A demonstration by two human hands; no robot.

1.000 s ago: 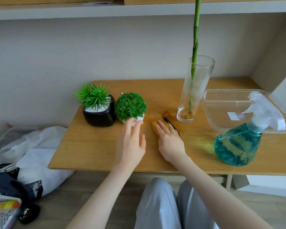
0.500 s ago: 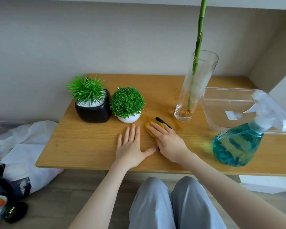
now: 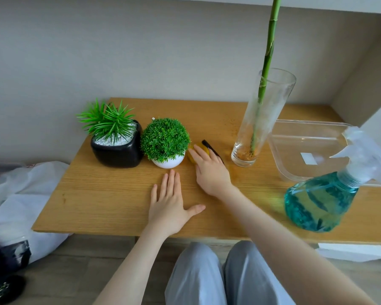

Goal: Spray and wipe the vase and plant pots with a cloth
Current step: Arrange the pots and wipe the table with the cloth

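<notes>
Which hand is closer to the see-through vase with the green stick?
The right hand. It rests on a yellow cloth just left of the vase. The left hand lies flat on the table, farther left and nearer the person.

Table (image 3: 110, 194): matt grained wood. Vase (image 3: 271, 102): clear glass, misted. Black pot (image 3: 117, 154): glossy glaze. White pot (image 3: 168, 164): smooth, satin. Spray bottle (image 3: 317, 205): translucent teal plastic. Tray (image 3: 295, 172): clear plastic

Light oak-grain bench (image 3: 110, 201); glossy black square pot (image 3: 117, 154) with white pebbles; white round pot (image 3: 168, 163) under green foliage; yellow cloth (image 3: 193, 156) edged black; teal liquid in the spray bottle (image 3: 317, 201)
</notes>
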